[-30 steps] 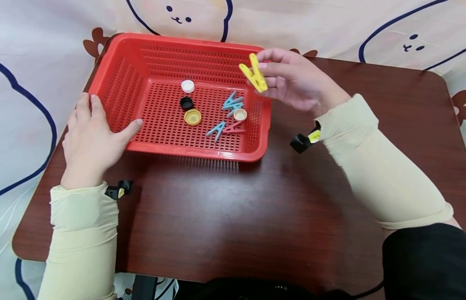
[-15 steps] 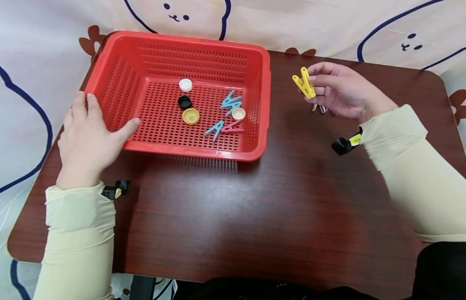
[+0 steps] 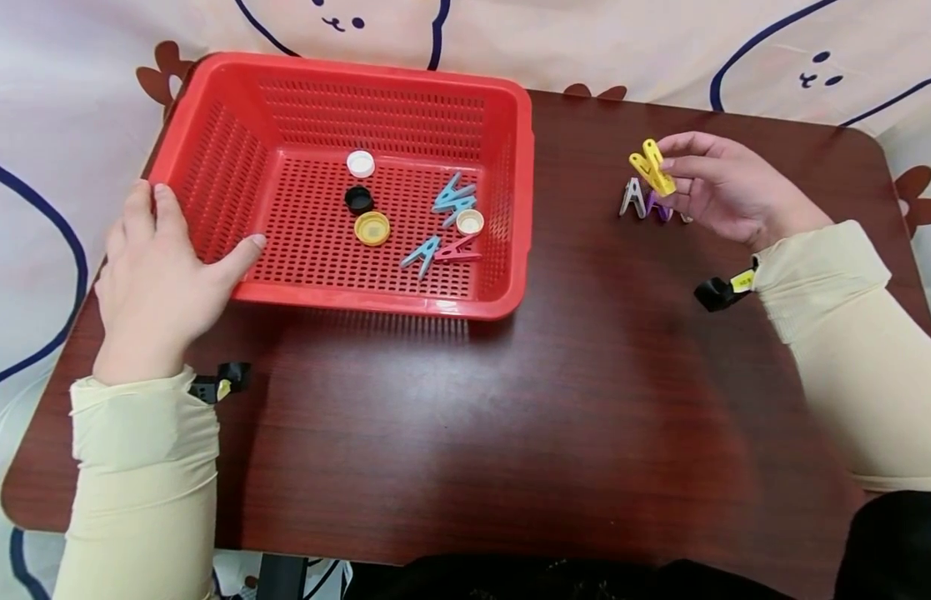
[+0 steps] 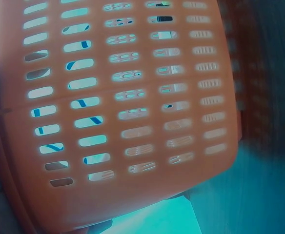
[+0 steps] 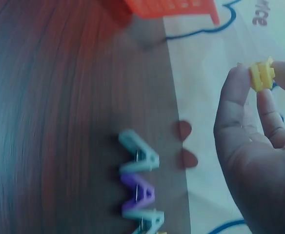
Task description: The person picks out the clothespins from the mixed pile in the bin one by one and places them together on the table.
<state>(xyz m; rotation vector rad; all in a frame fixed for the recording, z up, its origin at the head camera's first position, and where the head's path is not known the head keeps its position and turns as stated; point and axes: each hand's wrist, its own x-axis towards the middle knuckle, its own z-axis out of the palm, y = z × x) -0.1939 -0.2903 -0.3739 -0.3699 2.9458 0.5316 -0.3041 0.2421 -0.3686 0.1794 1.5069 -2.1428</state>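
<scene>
My right hand [image 3: 738,183] pinches a yellow clothespin [image 3: 652,169] between thumb and fingertips above the table's right side. In the right wrist view, the yellow clothespin [image 5: 262,75] appears end-on. Just beneath that hand, a white clothespin [image 3: 633,198] and a purple clothespin [image 3: 658,207] lie in a row; another pale clothespin [image 5: 147,222] follows, largely hidden by fingers in the head view. With fingers extended and thumb spread, my left hand [image 3: 161,271] rests on the near-left corner of a red plastic basket [image 3: 382,303]. The left wrist view shows only the basket's slotted wall [image 4: 108,141].
Inside the basket are a white cap [image 3: 361,163], a black cap [image 3: 358,199], a yellow cap [image 3: 372,228] and a cream cap [image 3: 469,222]. Blue clothespins [image 3: 421,256] and a pink clothespin [image 3: 457,249] lie there too. A printed curtain [image 3: 585,42] hangs behind the table [image 3: 465,433].
My right hand has carried the yellow clothespin rightward from over the basket's right rim to above the clothespin row. The left hand stays on the basket; the view has shifted slightly.
</scene>
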